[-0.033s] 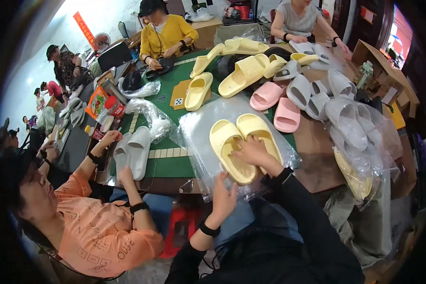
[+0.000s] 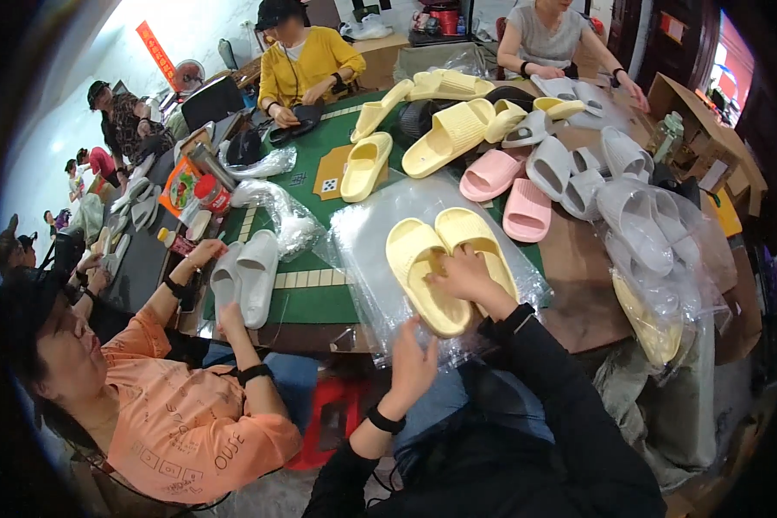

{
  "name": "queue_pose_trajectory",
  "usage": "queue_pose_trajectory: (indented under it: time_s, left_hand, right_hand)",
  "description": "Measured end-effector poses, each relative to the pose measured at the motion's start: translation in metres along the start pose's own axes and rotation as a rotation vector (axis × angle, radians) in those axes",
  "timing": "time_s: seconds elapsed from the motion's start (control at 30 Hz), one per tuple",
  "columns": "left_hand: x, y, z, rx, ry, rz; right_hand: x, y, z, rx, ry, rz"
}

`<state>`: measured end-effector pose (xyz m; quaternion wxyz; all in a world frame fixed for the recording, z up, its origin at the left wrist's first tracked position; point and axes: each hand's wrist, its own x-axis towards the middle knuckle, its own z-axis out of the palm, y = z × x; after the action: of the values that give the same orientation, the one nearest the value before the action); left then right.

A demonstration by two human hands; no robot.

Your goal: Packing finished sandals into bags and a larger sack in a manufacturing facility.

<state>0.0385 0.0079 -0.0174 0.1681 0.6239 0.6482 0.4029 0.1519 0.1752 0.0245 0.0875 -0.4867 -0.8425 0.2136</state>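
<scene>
A pair of pale yellow slide slippers (image 2: 425, 302) lies side by side, toes away from me, on a stack of clear plastic bags (image 2: 363, 237) at the table's near edge. My right hand (image 2: 470, 281) reaches over the pair from the right. Its thumb stretches into the left slipper and its fingers curl over the inner sides where the two meet. Just below the left slipper's heel is my left hand (image 2: 413, 356), fingers apart and holding nothing, close to the bags' front edge.
Loose yellow, pink (image 2: 527, 210) and grey slippers are heaped beyond and to the right. Bagged grey slippers (image 2: 634, 220) overhang the right edge. At my left, a co-worker in an orange shirt (image 2: 186, 414) handles grey slippers (image 2: 256, 278). Two more people work across the green table (image 2: 315, 298).
</scene>
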Motion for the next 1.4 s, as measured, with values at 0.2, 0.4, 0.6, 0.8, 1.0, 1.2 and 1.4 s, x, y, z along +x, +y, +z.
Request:
queue_pose_trajectory:
  time_s: [0.2,0.4,0.6,0.8,1.0,1.2,1.4]
  left_hand:
    - [-0.017,0.004,-0.002,0.259,-0.155,0.060]
    - [-0.020,-0.007,-0.002,0.484,-0.174,0.204]
    - [-0.010,-0.016,-0.012,0.435,-0.198,0.330]
    - [-0.011,-0.021,-0.019,0.334,-0.264,0.331]
    - [-0.001,-0.020,-0.024,0.234,-0.169,0.280]
    - [0.019,-0.003,-0.034,0.062,0.097,0.179]
    - [0.010,-0.010,-0.027,-0.078,0.193,0.084]
  right_hand:
    - [-0.027,0.003,-0.019,0.105,0.131,-0.060]
    - [-0.124,0.019,-0.071,0.551,0.064,-0.307]
    - [-0.176,0.043,-0.080,0.786,-0.578,-0.402]
    - [-0.191,0.043,-0.065,0.730,-0.731,-0.592]
    - [-0.192,0.041,-0.064,0.741,-0.766,-0.663]
    - [-0.177,0.038,-0.054,0.729,-0.963,-0.491]
    - [-0.183,0.027,-0.062,0.628,-0.592,-0.713]
